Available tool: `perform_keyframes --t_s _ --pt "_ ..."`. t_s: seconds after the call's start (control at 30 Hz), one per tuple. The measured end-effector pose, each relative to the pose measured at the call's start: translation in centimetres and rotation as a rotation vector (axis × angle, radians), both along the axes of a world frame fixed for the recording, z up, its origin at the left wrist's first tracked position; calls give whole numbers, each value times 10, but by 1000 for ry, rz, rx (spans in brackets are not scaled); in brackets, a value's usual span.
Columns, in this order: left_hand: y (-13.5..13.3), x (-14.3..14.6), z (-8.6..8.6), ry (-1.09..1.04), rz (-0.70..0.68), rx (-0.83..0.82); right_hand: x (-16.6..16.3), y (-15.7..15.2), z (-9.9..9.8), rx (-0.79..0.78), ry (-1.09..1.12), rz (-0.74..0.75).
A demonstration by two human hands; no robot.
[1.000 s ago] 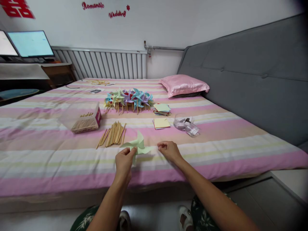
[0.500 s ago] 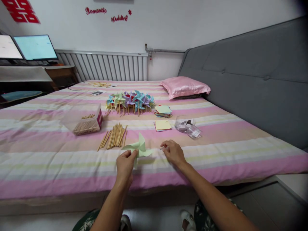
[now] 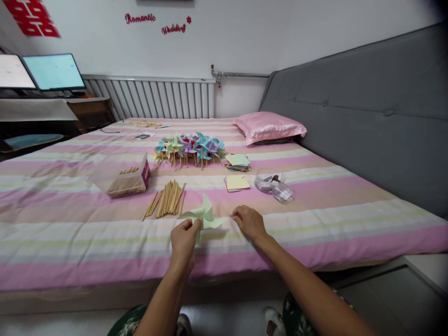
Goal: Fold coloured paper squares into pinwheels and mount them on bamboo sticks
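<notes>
A pale green paper pinwheel [image 3: 209, 222] is pinched at its middle between the thumb and fingers of my left hand [image 3: 185, 237], just above the bedspread. To its right, my right hand [image 3: 249, 222] is closed in a pinch, apart from the pinwheel. A tiny light-coloured bit shows at its fingertips, too small to name. Beyond my left hand lies a loose bundle of thin wooden sticks [image 3: 171, 199]. Past my right hand are a small stack of yellow and other coloured paper squares [image 3: 237, 182] and an open clear container [image 3: 265, 181] with small packets.
A clear plastic box [image 3: 129, 184] of sticks stands at the left. Finished pinwheels [image 3: 191, 148] on sticks cluster farther back, beside another stack of paper squares [image 3: 238, 161]. A pink pillow [image 3: 270, 127] rests by the grey headboard [image 3: 364, 107]. The bed's front edge is near my legs.
My right hand has shifted slightly left and its fingers have turned inward, hiding more of the small bit. My left hand still holds the pinwheel in nearly the same place.
</notes>
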State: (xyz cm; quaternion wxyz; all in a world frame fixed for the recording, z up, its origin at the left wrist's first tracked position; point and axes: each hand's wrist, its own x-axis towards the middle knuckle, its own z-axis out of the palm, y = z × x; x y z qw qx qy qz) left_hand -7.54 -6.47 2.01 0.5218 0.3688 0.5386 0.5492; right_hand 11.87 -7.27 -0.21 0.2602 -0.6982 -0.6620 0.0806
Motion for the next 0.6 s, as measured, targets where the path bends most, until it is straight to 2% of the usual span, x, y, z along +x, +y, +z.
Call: perform_keyframes --t_s 0.1,0.33,0.6 --pt "1 -1 -1 9 -7 -2 -2 -1 1 8 -17 -41" --pt "2 -2 -4 44 -8 24 -7 -4 3 -32 -55 8" --pt "1 0 -2 48 -5 20 -11 7 -3 -81 -106 0"
